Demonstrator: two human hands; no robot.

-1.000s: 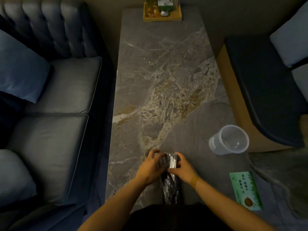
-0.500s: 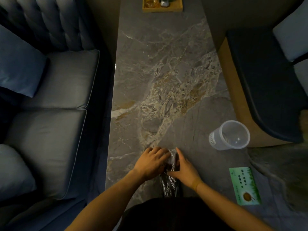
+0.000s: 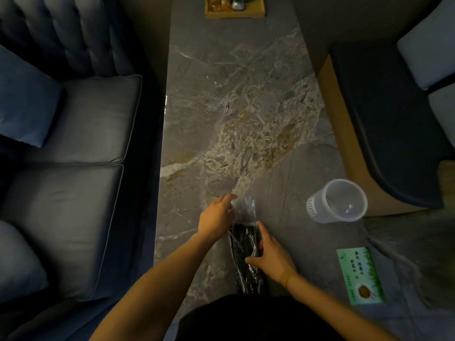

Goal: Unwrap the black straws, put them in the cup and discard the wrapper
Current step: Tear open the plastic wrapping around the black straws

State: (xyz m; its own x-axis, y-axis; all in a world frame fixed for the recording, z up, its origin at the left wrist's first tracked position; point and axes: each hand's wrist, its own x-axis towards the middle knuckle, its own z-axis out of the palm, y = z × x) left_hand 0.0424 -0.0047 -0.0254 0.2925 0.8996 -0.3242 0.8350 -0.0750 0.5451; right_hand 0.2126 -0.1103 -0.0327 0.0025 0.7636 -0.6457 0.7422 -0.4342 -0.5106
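Note:
A bundle of black straws (image 3: 245, 252) in a clear plastic wrapper (image 3: 243, 209) lies lengthwise on the grey marble table (image 3: 221, 107), near its front edge. My left hand (image 3: 216, 219) pinches the wrapper's loose far end, which is stretched past the straw tips. My right hand (image 3: 272, 257) clasps the bundle's middle from the right side. A clear plastic cup (image 3: 338, 201) stands empty at the table's right edge, well to the right of both hands.
A green printed card (image 3: 360, 275) lies on the floor at the right. A wooden tray (image 3: 235, 9) with small items sits at the table's far end. A blue-grey sofa (image 3: 66, 156) runs along the left, a dark seat (image 3: 384, 114) along the right.
My left hand has pulled the wrapper's end away from me, so empty clear plastic now shows past the straws. My right hand slid back toward me along the bundle.

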